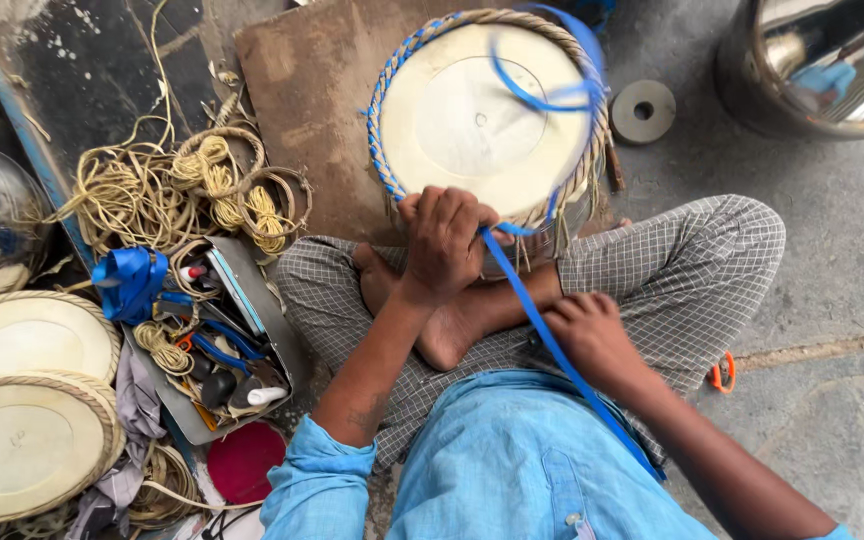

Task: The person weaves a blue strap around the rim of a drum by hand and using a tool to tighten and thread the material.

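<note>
Drum (482, 110) rim gripped, blue strap (552, 345) pulled taut.

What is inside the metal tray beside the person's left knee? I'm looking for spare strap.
The tray holds blue strap pieces, a coil of tan cord and small tools. A blue strap bundle covers its far corner; anything beneath stays hidden.

1. The single head camera is looking steeply down from above the seated person.
2. It is sitting close, with the crossed legs (512, 300) centred and the floor (832, 230) showing toward two o'clock.
</note>
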